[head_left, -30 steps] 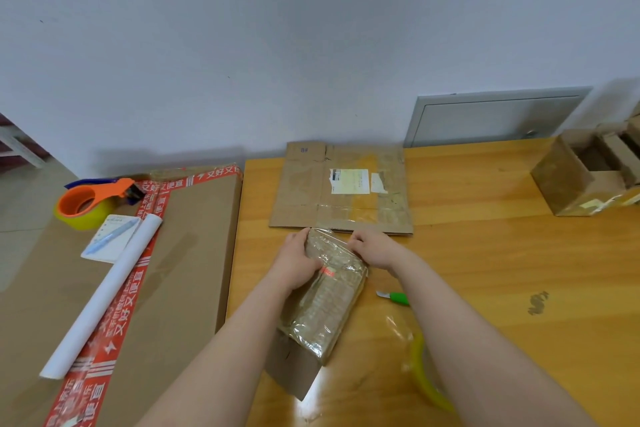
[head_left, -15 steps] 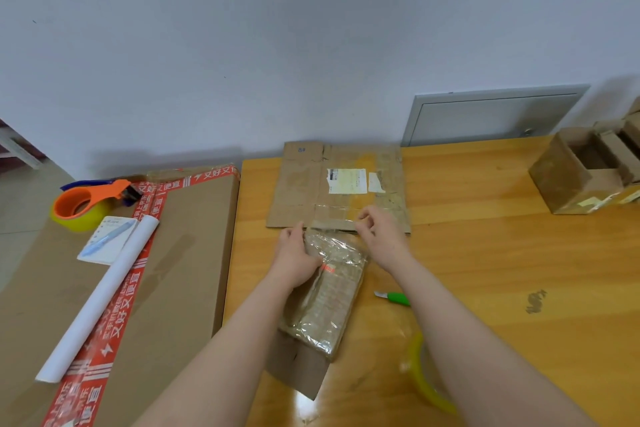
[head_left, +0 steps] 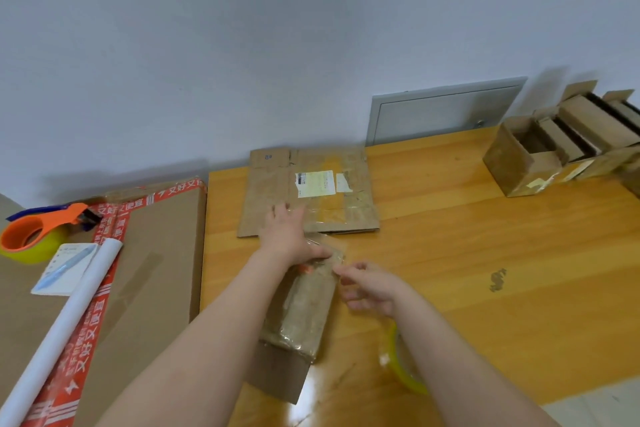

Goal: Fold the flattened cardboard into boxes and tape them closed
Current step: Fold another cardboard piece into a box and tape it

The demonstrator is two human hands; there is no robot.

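Single head-worn view, wide-angle, facing forward-down across table (head_left: 485, 236) toward wall (head_left: 277, 45); tabletop near.

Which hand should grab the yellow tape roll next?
Right. The right hand holds nothing visible, and the tape roll lies just beside its forearm. The left hand presses on the far end of the small box, likely steadying it.

The left hand (head_left: 289, 236) is stretched flat, palm down, at frame centre; the right hand (head_left: 370, 284) is held just lower right, fingers loosely curled.
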